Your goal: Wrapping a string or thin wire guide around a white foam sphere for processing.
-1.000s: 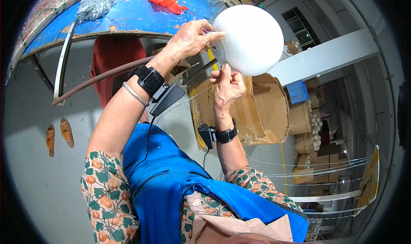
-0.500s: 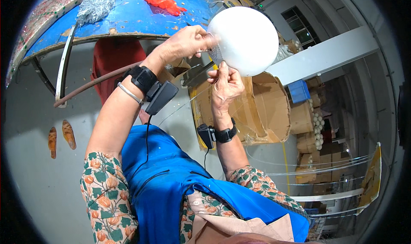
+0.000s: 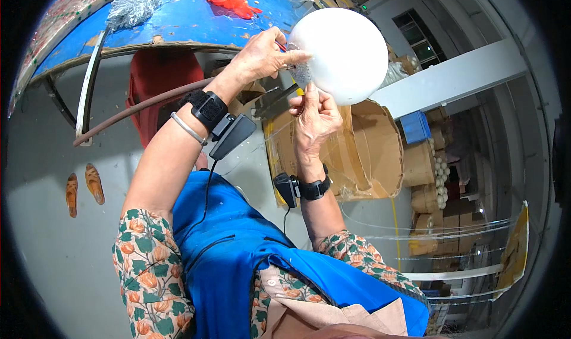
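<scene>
A large smooth white ball (image 3: 345, 56) is in front of me at the top of the view. A narrow silvery beaded strip (image 3: 302, 72) lies against its left side. My left hand (image 3: 262, 56) is at that side, its fingers bent round one end of the strip and one finger stretched onto the ball. Just below, my right hand (image 3: 316, 117) pinches the strip's lower end, thumb up against the ball's lower left edge and the other fingers curled. Small dark beads show in its curled fingers. What holds the ball up is hidden.
A blue table (image 3: 178, 17) at the upper left bears silver tinsel (image 3: 138, 4), a red plastic bag (image 3: 232, 2) and a wrapped slab (image 3: 56, 32). A red chair (image 3: 160, 77) stands beneath. An open cardboard box (image 3: 372, 154) is below the ball. Slippers (image 3: 94, 184) lie on the floor.
My left hand has shifted slightly right, and one finger now stretches straighter onto the ball over the strip. My right hand and the ball have barely moved.
</scene>
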Demonstrator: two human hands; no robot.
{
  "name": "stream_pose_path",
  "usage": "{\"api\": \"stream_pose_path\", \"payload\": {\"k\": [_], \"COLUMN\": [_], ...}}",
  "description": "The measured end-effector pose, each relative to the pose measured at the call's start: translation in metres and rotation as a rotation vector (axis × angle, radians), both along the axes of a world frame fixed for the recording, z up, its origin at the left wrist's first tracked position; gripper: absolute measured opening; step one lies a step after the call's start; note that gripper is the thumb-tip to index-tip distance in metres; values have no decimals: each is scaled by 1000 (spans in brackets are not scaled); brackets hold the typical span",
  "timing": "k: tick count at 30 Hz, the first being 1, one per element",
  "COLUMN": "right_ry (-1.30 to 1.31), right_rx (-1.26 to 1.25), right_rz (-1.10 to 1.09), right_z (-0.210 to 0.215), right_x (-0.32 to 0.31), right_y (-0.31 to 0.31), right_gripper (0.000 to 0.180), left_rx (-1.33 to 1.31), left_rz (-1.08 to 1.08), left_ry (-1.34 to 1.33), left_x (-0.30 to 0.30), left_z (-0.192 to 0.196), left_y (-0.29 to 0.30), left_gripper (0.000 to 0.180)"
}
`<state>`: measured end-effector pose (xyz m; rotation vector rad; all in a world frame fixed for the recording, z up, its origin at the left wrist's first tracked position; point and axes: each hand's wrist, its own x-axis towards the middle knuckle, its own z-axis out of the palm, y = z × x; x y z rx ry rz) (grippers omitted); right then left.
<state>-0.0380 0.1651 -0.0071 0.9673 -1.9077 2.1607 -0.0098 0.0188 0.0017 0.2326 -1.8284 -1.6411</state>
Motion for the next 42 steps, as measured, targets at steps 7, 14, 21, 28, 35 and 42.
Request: {"api": "stream_pose_path", "payload": {"k": [7, 14, 21, 28, 35, 42], "right_ry": [54, 73, -14, -12, 24, 19], "right_rx": [-5, -38, 21, 92, 11, -6], "right_rz": [-56, -76, 6, 45, 21, -34], "right_z": [-6, -3, 8, 10, -4, -6], "right_x": [-7, -5, 1, 9, -4, -8], "right_y": [-6, -9, -4, 16, 8, 3], "right_gripper": [19, 19, 18, 16, 17, 17], "left_rx": [-149, 17, -236, -150, -159, -148], "left_rz": [36, -210, 138, 59, 122, 145], "left_ry": [62, 52, 17, 22, 42, -7], "left_x": [-2, 5, -6, -5, -9, -10], "left_z": [-6, 2, -9, -9, -11, -9], "left_y": [-1, 0, -5, -7, -3, 0], "left_gripper": [63, 47, 80, 64, 62, 67]}}
